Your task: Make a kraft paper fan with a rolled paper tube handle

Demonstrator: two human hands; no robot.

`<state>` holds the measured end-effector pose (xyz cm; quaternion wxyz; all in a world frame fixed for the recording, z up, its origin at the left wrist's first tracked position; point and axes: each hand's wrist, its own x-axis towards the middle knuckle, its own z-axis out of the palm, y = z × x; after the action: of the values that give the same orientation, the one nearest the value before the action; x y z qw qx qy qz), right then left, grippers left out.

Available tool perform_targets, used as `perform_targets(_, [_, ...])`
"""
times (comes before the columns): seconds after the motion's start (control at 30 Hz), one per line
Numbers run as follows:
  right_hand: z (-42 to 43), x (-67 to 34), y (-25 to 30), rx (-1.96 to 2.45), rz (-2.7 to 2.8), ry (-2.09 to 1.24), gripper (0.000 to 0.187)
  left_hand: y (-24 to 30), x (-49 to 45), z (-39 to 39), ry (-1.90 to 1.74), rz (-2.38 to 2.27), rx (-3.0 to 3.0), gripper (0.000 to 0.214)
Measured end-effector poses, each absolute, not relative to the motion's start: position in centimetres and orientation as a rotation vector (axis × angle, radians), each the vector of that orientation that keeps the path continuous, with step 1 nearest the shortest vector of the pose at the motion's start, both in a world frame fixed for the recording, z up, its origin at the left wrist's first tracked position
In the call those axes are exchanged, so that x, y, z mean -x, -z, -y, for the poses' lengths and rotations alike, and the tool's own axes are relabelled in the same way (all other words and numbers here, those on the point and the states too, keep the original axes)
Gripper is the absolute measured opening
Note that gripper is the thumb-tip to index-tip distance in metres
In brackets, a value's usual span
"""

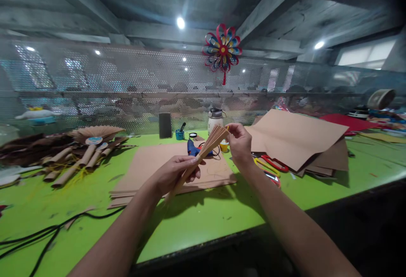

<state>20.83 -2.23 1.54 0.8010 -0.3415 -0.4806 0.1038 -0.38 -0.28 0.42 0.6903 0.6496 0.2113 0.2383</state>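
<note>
My left hand (176, 170) is closed around a strip of brown paper folded into narrow pleats (212, 141), which slants up and to the right. At its upper end the pleats spread slightly. There my right hand (240, 142) pinches, fingertips together, what looks like a thin yellow thread (227, 128) by the paper's tip. Beneath the pleated paper lies a stack of flat brown sheets (142, 165). A blue glue gun (191, 146) rests on the stack, partly hidden behind the pleats.
Paper fans with rolled handles (95, 135) and yellow threads are heaped at left. Black cables (58, 227) cross the green table (203, 226). Red- and yellow-handled scissors (275, 163) lie right of my right hand, before large brown sheets (298, 135). A white flask (215, 119) stands behind.
</note>
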Motion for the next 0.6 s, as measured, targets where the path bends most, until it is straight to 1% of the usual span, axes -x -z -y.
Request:
perform_targets(0.1, [2.8,-20.9,-1.9,0.731,1.114,-0.151,0.035,-0.5,0.6,0.1,-0.534,-0.495,-1.471,0.029])
perform_targets(0.13, [3.0,-20.8,-2.0,0.733,1.167,-0.138,0.038,-0.5,0.6,0.0,-0.533,-0.500,-1.479,0.029])
perform_targets(0.17, [3.2,-20.8,-2.0,0.733,1.217,-0.123,0.038,-0.5,0.7,0.0,-0.532,-0.504,-1.485,0.029])
perform_targets(0.27, [3.6,-20.7,-2.1,0.746,1.275,-0.041,0.023,-0.5,0.8,-0.2,-0.548,-0.500,-1.491,0.030])
perform_targets(0.33, [3.6,-20.8,-2.1,0.778,1.238,0.020,0.018,-0.6,0.9,-0.2,-0.568,-0.498,-1.488,0.031])
perform_targets(0.47, [3.4,-21.2,-2.2,0.819,1.125,0.095,0.016,-0.4,0.8,-0.5,-0.662,-0.524,-1.466,0.028])
perform_targets(0.53, [3.4,-21.2,-2.2,0.798,1.086,0.041,0.016,-0.3,0.6,-0.6,-0.751,-0.564,-1.463,0.026])
perform_targets(0.6, [3.4,-21.1,-2.2,0.771,1.076,-0.089,0.019,-0.2,0.4,-0.8,-0.865,-0.620,-1.464,0.026])
